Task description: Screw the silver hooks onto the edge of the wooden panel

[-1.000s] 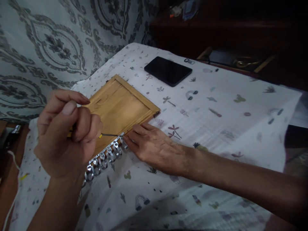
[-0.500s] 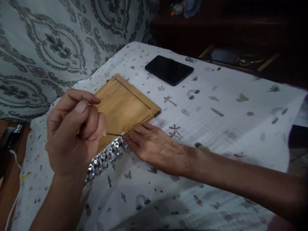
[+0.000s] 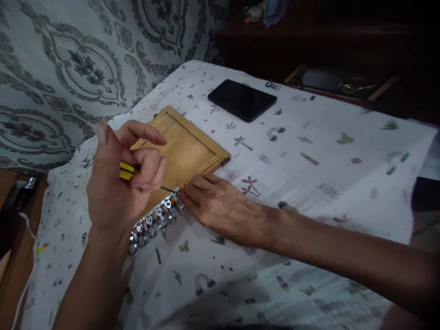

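My left hand is closed loosely around the yellow handle of a screwdriver, its thumb and index finger lifted off. The thin dark shaft slants down to the right, its tip at the far end of a metal ring strip. This strip with several silver rings lies along the near edge of a framed wooden board. Bent fingers of my right hand grip the strip's right end against the board edge; the fingertips are partly hidden.
A black phone lies face up beyond the board on the printed cloth. Patterned fabric rises at the left. A white cable runs down the left side. An open drawer is behind the table.
My left hand has shifted right and turned, its thumb and index finger opening away from the handle, so more yellow shows. My right hand stays in place.
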The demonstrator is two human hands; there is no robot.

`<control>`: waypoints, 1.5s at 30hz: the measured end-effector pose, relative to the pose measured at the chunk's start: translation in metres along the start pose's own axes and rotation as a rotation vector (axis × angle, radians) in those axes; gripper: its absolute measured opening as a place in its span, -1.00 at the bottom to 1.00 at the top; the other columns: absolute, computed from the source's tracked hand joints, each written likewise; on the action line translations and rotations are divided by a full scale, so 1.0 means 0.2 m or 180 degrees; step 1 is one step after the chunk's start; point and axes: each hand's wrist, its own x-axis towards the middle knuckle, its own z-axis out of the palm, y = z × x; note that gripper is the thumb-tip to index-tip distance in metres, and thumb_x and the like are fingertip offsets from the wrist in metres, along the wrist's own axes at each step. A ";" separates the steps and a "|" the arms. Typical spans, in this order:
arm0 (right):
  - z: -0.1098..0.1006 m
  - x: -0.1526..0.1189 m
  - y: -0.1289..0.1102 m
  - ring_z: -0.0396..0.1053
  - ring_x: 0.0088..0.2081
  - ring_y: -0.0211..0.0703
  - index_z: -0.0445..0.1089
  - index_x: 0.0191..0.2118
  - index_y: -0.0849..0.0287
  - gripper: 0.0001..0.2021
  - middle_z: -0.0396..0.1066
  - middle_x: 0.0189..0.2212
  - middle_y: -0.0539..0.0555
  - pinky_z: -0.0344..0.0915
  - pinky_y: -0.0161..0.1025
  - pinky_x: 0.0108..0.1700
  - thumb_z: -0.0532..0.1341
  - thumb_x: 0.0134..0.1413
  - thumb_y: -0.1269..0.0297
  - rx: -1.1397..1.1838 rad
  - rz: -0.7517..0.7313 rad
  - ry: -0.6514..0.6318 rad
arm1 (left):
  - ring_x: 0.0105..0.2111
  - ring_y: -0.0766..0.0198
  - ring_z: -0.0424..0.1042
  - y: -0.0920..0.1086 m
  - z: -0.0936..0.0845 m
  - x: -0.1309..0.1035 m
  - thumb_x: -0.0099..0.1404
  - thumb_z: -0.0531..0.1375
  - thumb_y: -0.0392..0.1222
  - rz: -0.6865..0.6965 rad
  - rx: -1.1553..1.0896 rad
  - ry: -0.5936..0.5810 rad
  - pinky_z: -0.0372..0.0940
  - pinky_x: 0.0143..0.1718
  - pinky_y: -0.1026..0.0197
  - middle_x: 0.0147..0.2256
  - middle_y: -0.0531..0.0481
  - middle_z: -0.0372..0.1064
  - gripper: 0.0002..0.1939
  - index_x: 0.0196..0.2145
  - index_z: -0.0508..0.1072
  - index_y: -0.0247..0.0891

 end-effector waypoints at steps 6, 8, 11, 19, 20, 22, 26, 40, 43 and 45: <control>0.00 0.00 -0.01 0.27 -0.19 -0.01 0.48 -0.18 0.33 -0.80 0.46 -0.30 0.17 0.17 -0.10 -0.21 0.09 0.31 0.55 0.0031 0.0007 -0.0040 | -0.67 0.39 -0.01 0.00 -0.01 0.02 0.31 0.29 0.04 0.0040 -0.0014 0.0283 0.02 -0.63 0.27 -0.69 0.14 -0.02 -0.71 -0.39 0.54 -0.25; 0.00 0.00 -0.01 0.27 -0.17 -0.01 0.47 -0.18 0.33 -0.81 0.46 -0.28 0.19 0.17 -0.10 -0.20 0.10 0.31 0.55 0.0027 0.0015 -0.0048 | -0.62 0.36 0.07 -0.01 0.01 0.01 0.37 0.24 0.07 0.0052 0.0036 0.0825 0.11 -0.59 0.26 -0.62 0.11 0.03 -0.66 -0.40 0.53 -0.24; 0.00 0.00 -0.01 0.27 -0.16 0.00 0.47 -0.19 0.33 -0.81 0.46 -0.28 0.20 0.18 -0.09 -0.19 0.09 0.32 0.54 0.0012 0.0031 -0.0060 | -0.63 0.38 0.00 -0.02 0.04 0.00 0.47 0.11 0.06 0.0149 0.0019 0.1286 0.04 -0.60 0.29 -0.60 0.11 -0.05 -0.60 -0.42 0.51 -0.21; -0.01 0.00 0.00 0.28 -0.13 0.01 0.47 -0.18 0.33 -0.81 0.47 -0.25 0.22 0.21 -0.09 -0.17 0.09 0.32 0.54 0.0028 0.0023 -0.0172 | -0.73 0.44 -0.25 -0.02 -0.02 0.01 0.36 0.24 0.03 0.0115 -0.0099 0.0109 -0.14 -0.67 0.28 -0.73 0.23 -0.21 -0.71 -0.38 0.52 -0.22; -0.01 0.00 0.00 0.29 -0.13 0.01 0.47 -0.17 0.33 -0.81 0.48 -0.25 0.22 0.22 -0.08 -0.17 0.09 0.32 0.54 0.0027 0.0028 -0.0172 | -0.73 0.43 -0.20 -0.02 -0.03 0.01 0.36 0.24 0.02 0.0087 -0.0087 0.0093 -0.10 -0.67 0.29 -0.73 0.22 -0.18 -0.73 -0.38 0.52 -0.22; -0.02 0.00 0.00 0.30 -0.12 0.02 0.47 -0.15 0.36 -0.80 0.48 -0.23 0.22 0.23 -0.08 -0.15 0.09 0.32 0.54 0.0042 0.0024 -0.0181 | -0.70 0.39 -0.03 -0.02 -0.04 0.01 0.42 0.18 0.01 0.0086 -0.0040 0.0404 0.02 -0.64 0.29 -0.70 0.17 -0.04 -0.69 -0.38 0.51 -0.23; -0.03 0.00 0.00 0.32 -0.09 0.03 0.46 -0.13 0.39 -0.83 0.50 -0.19 0.26 0.25 -0.06 -0.11 0.11 0.30 0.54 0.0082 0.0004 -0.0192 | -0.59 0.37 0.18 -0.03 -0.01 0.01 0.49 0.08 0.07 0.0211 -0.0051 0.1286 0.22 -0.53 0.28 -0.59 0.08 0.18 -0.57 -0.36 0.50 -0.32; -0.02 0.00 -0.01 0.32 -0.09 0.05 0.48 -0.10 0.38 -0.77 0.50 -0.19 0.25 0.27 -0.07 -0.12 0.07 0.32 0.53 0.0037 0.0033 -0.0230 | -0.70 0.41 -0.27 -0.03 -0.04 0.01 0.31 0.23 -0.05 0.0125 -0.0123 0.0553 -0.18 -0.66 0.28 -0.71 0.24 -0.28 -0.81 -0.38 0.52 -0.19; -0.04 0.00 -0.01 0.32 -0.10 0.04 0.49 -0.10 0.38 -0.76 0.51 -0.19 0.24 0.27 -0.08 -0.12 0.07 0.30 0.55 0.0042 0.0046 -0.0314 | -0.68 0.42 -0.08 -0.03 -0.03 0.00 0.32 0.23 -0.13 0.0167 -0.0187 0.0767 -0.03 -0.63 0.31 -0.71 0.20 -0.11 -0.81 -0.40 0.51 -0.28; -0.04 0.00 -0.01 0.32 -0.10 0.03 0.49 -0.11 0.38 -0.76 0.51 -0.19 0.23 0.27 -0.08 -0.11 0.07 0.30 0.56 0.0045 0.0029 -0.0323 | -0.61 0.38 0.14 -0.02 -0.01 -0.01 0.38 0.20 -0.10 0.0260 -0.0116 0.1203 0.16 -0.55 0.30 -0.65 0.13 0.10 -0.74 -0.38 0.50 -0.33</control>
